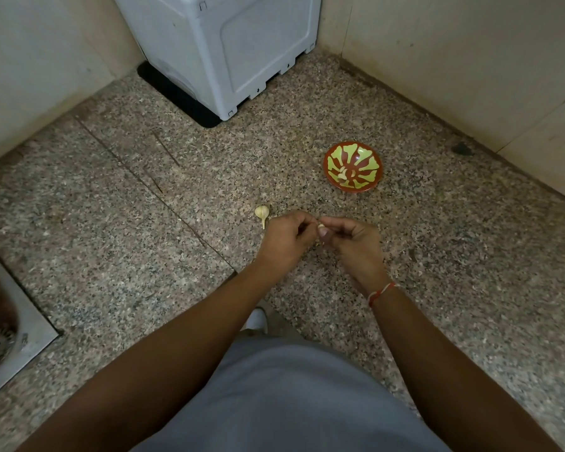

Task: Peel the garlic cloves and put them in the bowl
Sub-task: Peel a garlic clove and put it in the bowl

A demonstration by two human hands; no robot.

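Garlic clove is pinched between curled fingers of left hand and right hand above the granite counter; peeled cloves lie in the bowl, garlic bulb just left of the hands

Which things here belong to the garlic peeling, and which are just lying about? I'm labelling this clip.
Part of the job:
- garlic clove, pinched between left hand and right hand
- garlic bulb on the counter
- bowl, holding peeled cloves

Just lying about:
- grey plastic appliance
- steel sink
- dark spot by the wall
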